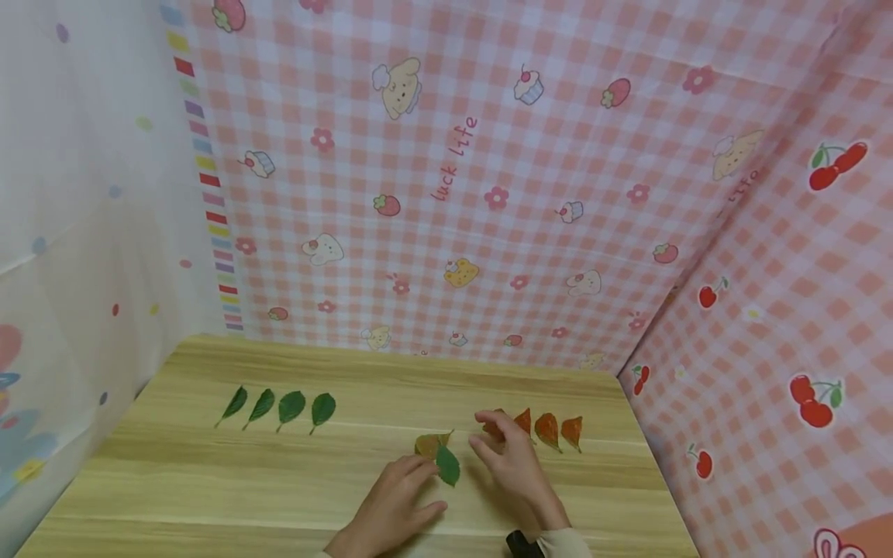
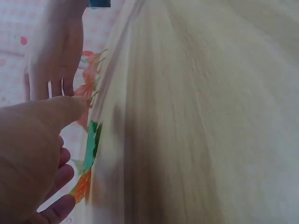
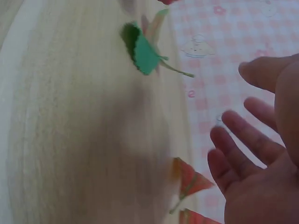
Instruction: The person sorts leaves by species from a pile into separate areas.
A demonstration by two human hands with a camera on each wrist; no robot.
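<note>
Near the middle of the table, a loose green leaf [image 1: 448, 466] overlaps yellow-brown leaves [image 1: 427, 446]. My left hand [image 1: 399, 496] is just to their left in the head view, its fingertips right at the green leaf's edge and its thumb apart from the fingers. My right hand [image 1: 512, 461] hovers by the left end of a row of orange-red leaves [image 1: 547, 428], partly covering the leftmost one. In the right wrist view its fingers [image 3: 238, 144] are spread and loosely bent, with nothing held. An orange-red leaf [image 3: 190, 179] lies below them there.
A row of several green leaves [image 1: 291, 407] lies at the back left of the wooden table [image 1: 209, 496]. Pink checked cloth [image 1: 418, 155] hangs behind the table and along its right side, and a white cloth [image 1: 84, 194] hangs at the left.
</note>
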